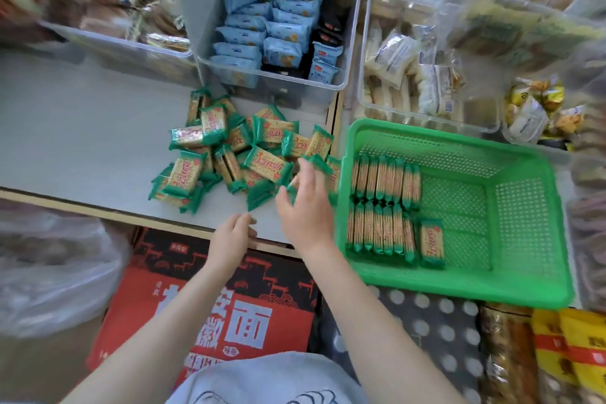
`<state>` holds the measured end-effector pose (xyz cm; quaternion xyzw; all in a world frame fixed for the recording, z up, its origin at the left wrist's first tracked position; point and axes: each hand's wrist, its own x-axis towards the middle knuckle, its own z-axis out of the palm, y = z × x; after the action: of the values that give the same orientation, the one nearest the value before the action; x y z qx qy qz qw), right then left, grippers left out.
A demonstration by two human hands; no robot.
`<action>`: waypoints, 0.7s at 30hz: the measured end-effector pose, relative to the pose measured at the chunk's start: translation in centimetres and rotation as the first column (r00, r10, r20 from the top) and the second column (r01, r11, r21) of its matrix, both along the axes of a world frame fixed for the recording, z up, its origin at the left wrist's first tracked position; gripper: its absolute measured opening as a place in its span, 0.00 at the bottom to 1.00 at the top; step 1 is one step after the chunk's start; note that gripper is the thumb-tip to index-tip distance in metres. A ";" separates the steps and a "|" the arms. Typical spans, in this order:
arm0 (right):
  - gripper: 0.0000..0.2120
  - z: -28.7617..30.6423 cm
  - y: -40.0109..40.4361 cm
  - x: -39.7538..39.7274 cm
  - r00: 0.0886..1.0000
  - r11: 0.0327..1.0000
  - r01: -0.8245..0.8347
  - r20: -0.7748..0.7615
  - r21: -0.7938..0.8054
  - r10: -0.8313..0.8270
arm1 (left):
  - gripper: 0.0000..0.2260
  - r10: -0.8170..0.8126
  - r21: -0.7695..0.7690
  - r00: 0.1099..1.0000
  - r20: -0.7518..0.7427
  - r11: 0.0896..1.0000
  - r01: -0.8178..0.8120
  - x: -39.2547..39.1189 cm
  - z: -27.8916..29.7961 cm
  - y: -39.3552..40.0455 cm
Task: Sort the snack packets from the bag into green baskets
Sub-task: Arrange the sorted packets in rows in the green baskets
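Observation:
A loose pile of green-wrapped cracker packets [242, 151] lies on the grey shelf [82, 141]. To its right stands a green basket [524, 207] with two rows of the same packets [383, 207] standing on edge at its left side, and one packet [432, 242] leaning beside them. My right hand [305, 203] reaches over the pile's near right edge, fingers spread and relaxed, touching the packets there. My left hand [234, 236] hovers at the shelf's front edge, loosely curled and empty.
Clear bins at the back hold blue packets [272, 33], pale bread packs [410, 75] and brown snacks [124, 10]. A red and black carton [229, 305] sits below the shelf, a plastic bag [49, 266] at the left, yellow packs [570, 354] at the lower right.

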<state>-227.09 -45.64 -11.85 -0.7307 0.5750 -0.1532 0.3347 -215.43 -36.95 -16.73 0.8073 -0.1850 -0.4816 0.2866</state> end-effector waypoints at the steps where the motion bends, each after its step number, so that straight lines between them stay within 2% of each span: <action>1: 0.37 -1.5 0.0 1.0 0.989 0.995 0.038 -0.149 0.089 -0.025 | 0.11 0.039 0.009 0.999 -0.030 0.999 -0.039 0.8 0.1 0.9; 3: 0.46 -3.8 -0.9 2.1 0.933 0.960 0.184 -0.344 0.210 -0.104 | 0.12 0.087 0.012 0.993 -0.082 0.996 -0.086 2.0 0.1 2.6; 6: 0.44 -5.3 -2.7 3.4 0.902 0.941 0.283 -0.386 0.185 -0.196 | 0.15 0.140 0.009 0.972 -0.188 0.990 -0.141 3.0 0.3 4.1; 8: 0.41 -5.6 -3.1 4.0 0.918 0.938 0.303 -0.315 0.167 -0.240 | 0.17 0.153 0.011 0.957 -0.246 0.988 -0.155 3.6 0.2 4.6; 10: 0.41 -5.4 -2.7 3.8 0.947 0.932 0.284 -0.214 0.224 -0.238 | 0.18 0.164 0.006 0.935 -0.313 0.985 -0.171 3.9 0.1 4.5; 13: 0.35 -3.5 0.1 2.4 0.981 0.937 0.181 0.010 0.300 -0.192 | 0.19 0.169 -0.037 0.877 -0.449 0.978 -0.208 3.5 0.6 3.1; 16: 0.25 -1.9 2.8 1.2 0.996 0.947 -0.035 0.093 0.319 0.005 | 0.18 0.179 -0.087 0.720 -0.670 0.945 -0.316 2.8 1.3 1.7; 17: 0.22 -1.9 2.8 0.8 0.996 0.953 -0.047 0.081 0.299 0.023 | 0.19 0.182 -0.092 0.679 -0.711 0.934 -0.346 2.7 1.4 1.5; 19: 0.22 -2.6 1.7 0.2 0.999 0.977 0.028 -0.036 0.210 -0.021 | 0.19 0.213 -0.087 0.679 -0.703 0.921 -0.379 2.9 1.2 1.5; 21: 0.31 -3.7 0.1 0.2 0.971 0.981 0.114 -0.225 0.158 -0.076 | 0.15 0.283 -0.048 0.693 -0.663 0.908 -0.417 3.4 0.9 1.9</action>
<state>-226.92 -45.55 -15.51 -0.6834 0.6537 -0.0383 0.3229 -212.07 -35.05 -15.87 0.5814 0.0361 -0.6437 0.4964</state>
